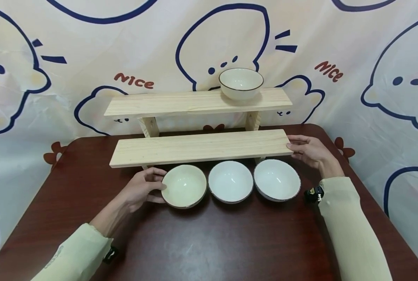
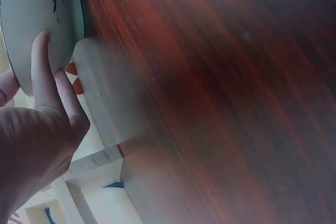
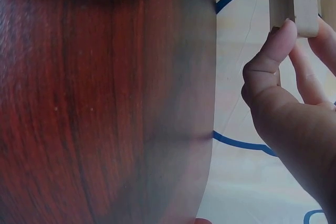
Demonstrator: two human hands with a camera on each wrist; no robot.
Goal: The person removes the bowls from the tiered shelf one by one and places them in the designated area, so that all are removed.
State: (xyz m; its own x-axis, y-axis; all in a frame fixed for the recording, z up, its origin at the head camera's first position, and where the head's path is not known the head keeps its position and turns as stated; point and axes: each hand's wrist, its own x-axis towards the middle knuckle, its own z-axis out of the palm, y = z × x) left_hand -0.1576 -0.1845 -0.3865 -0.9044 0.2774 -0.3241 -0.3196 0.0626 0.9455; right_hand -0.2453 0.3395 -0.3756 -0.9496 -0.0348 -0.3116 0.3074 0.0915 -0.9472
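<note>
My left hand (image 1: 144,189) holds the left side of a cream bowl (image 1: 184,186) with a dark rim. In the left wrist view, fingers (image 2: 44,77) lie against the outer wall of that bowl (image 2: 37,24), which bears a dark painted mark. At the other side, my right hand (image 1: 309,151) grips the right end of the lower board of a two-tier wooden shelf (image 1: 202,147). The right wrist view shows the thumb on one face of the board end (image 3: 294,3) and fingers behind it. A white bowl (image 1: 231,182) sits just right of the cream one.
Another white bowl (image 1: 277,180) completes the row in front of the shelf. On the upper board (image 1: 167,103), toward its right, stands a dark-rimmed bowl (image 1: 241,83). The dark red-brown table (image 1: 209,242) backs onto a cartoon-printed cloth (image 1: 209,39).
</note>
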